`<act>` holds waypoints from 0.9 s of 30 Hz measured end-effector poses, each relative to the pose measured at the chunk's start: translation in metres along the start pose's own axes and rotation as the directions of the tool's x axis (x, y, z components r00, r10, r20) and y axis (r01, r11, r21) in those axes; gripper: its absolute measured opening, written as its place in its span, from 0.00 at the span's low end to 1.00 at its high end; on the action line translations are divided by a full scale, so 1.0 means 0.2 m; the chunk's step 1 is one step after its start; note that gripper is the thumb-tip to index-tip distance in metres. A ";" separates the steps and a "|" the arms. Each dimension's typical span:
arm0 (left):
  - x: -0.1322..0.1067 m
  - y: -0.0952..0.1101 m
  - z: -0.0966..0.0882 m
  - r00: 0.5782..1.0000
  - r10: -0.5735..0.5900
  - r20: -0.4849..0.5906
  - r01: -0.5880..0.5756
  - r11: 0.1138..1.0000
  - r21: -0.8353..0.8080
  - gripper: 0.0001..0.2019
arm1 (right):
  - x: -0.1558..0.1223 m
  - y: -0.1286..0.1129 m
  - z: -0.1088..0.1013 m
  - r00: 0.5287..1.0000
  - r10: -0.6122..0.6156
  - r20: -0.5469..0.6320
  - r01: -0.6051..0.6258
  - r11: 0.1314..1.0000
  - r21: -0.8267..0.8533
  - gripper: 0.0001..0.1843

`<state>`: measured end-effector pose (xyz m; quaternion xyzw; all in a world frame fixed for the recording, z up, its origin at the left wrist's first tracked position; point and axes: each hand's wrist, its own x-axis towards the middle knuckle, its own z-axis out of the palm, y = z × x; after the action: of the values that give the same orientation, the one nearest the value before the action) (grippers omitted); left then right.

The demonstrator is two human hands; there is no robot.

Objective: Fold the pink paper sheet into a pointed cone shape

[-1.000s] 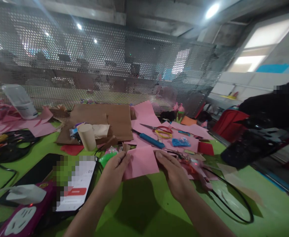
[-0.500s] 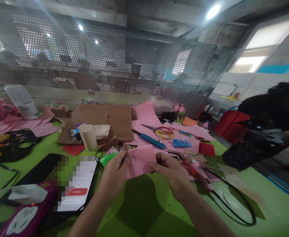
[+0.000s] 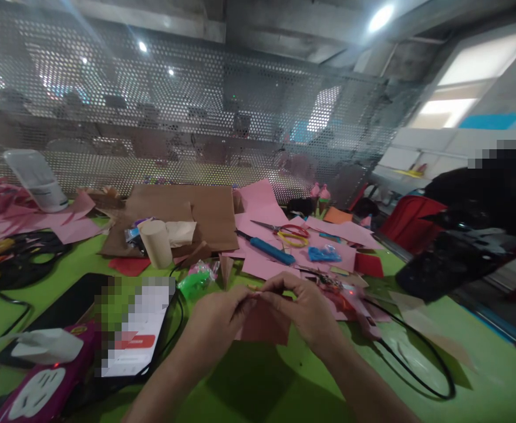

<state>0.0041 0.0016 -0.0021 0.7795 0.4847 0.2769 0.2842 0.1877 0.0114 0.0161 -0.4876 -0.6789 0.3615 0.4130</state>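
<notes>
A piece of pink paper (image 3: 266, 323) hangs between my hands above the green table, darker where it is in shade. My left hand (image 3: 222, 320) pinches its upper left edge. With thumb and forefinger, my right hand (image 3: 299, 305) pinches the same upper edge, so the two sets of fingertips nearly meet. Just beyond my left hand lie a green item in clear plastic (image 3: 198, 281) and a small folded brown paper piece (image 3: 225, 270). Past my right hand rests a pink glue gun (image 3: 363, 314) with a red light and a black cord.
Scissors (image 3: 295, 232), a blue-handled tool (image 3: 270, 249) and pink sheets lie behind my hands. A cardboard tube (image 3: 156, 244) stands before brown paper (image 3: 209, 205). At left are a phone (image 3: 152, 329), a purple power strip (image 3: 49, 376) and a white bottle (image 3: 37, 182). A person in black (image 3: 495, 182) is at right.
The pink paper has tilted from facing me to hanging down below my fingers. Both hands have come closer together, and their fingertips now pinch its top edge.
</notes>
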 end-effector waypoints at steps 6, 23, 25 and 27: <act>0.00 0.00 -0.01 1.000 -0.021 -0.005 0.021 1.000 0.016 0.17 | -0.01 0.00 -0.01 0.999 -0.032 -0.033 0.032 0.999 -0.002 0.08; 0.00 0.00 -0.05 1.000 -0.006 0.024 0.010 0.989 -0.147 0.12 | 0.00 0.00 -0.03 0.993 -0.110 -0.044 0.106 0.991 -0.082 0.07; 0.00 -0.01 -0.05 1.000 -0.003 0.021 0.006 0.988 -0.157 0.12 | 0.00 0.00 -0.03 0.995 -0.093 -0.041 0.090 0.993 -0.071 0.06; 0.00 -0.02 -0.04 1.000 0.010 0.024 -0.006 0.988 -0.157 0.12 | 0.00 0.00 -0.02 0.997 -0.065 -0.032 0.063 0.996 -0.062 0.07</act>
<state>-0.0041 0.0043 0.0016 0.7601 0.4547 0.3056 0.3495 0.1924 0.0110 0.0176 -0.4842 -0.6977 0.3189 0.4209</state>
